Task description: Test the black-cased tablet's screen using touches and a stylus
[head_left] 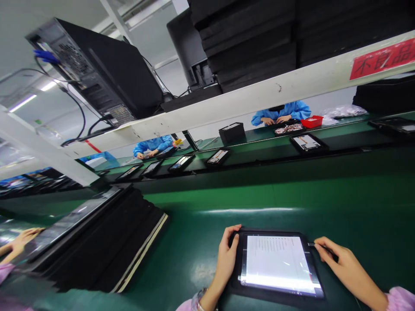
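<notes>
A tablet (275, 263) with a lit white screen lies in a black tray or case on the green work surface in front of me. My left hand (228, 255) is closed around its left edge, thumb on the near side and fingers over the upper corner. At the right edge, my right hand (339, 261) pinches a small cable plug (311, 244) that reaches the tablet's side. How far the plug sits in the tablet I cannot tell. A thin cable shows below my right wrist.
A stack of black foam trays (106, 242) stands at left, beside a neighbour's hand (24, 239). Ahead, a conveyor (259, 160) carries several devices in black trays. Two people in blue work beyond it. Overhead, a white shelf (233, 95) holds a computer tower (106, 69) and black foam.
</notes>
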Demonstrator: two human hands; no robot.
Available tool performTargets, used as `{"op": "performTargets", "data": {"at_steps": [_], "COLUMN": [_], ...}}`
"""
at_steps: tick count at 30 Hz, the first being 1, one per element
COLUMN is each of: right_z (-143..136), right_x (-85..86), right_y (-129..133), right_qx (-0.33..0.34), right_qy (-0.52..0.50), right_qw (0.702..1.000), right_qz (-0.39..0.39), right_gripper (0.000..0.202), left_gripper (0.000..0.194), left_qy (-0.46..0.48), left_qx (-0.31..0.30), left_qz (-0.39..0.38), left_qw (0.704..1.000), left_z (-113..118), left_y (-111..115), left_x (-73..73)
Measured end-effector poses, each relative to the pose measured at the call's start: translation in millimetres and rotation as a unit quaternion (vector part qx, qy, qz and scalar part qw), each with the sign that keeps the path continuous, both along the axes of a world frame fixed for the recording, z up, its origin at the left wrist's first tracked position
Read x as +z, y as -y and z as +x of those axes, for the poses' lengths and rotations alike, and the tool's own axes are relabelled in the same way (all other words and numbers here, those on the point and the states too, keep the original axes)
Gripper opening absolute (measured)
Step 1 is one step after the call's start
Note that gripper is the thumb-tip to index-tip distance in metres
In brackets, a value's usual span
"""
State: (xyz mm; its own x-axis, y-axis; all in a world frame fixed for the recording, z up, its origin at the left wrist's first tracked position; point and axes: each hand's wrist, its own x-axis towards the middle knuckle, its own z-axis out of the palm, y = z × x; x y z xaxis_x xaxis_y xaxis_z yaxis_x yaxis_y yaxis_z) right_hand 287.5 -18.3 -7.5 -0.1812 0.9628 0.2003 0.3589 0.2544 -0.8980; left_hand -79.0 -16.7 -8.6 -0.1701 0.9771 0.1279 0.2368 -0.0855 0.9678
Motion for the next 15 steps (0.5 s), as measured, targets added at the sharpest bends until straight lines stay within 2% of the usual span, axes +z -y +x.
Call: {"op": "performTargets", "data": {"at_steps": [6,15], "right_z": [3.2,2.9], "right_x": [-10.0,-11.7], "right_y": [0.0,0.5], "right_qx": [0.010,0.007], "right_qy": [0.005,0.005], "right_qw": [1.000,1.000], "right_qz": [-0.019,-0.014], "right_gripper": [0.031,0.031], "left_gripper": [0.021,0.022], "left_qy": [0.000,0.001], "left_qx": [-0.002,-0.002], "left_qz": [0.001,-0.002], "left_qw": [1.000,1.000], "left_z": [-0.2,0.0], "left_y": [0.3,-0.4], "left_x": [-1.3,-1.0]}}
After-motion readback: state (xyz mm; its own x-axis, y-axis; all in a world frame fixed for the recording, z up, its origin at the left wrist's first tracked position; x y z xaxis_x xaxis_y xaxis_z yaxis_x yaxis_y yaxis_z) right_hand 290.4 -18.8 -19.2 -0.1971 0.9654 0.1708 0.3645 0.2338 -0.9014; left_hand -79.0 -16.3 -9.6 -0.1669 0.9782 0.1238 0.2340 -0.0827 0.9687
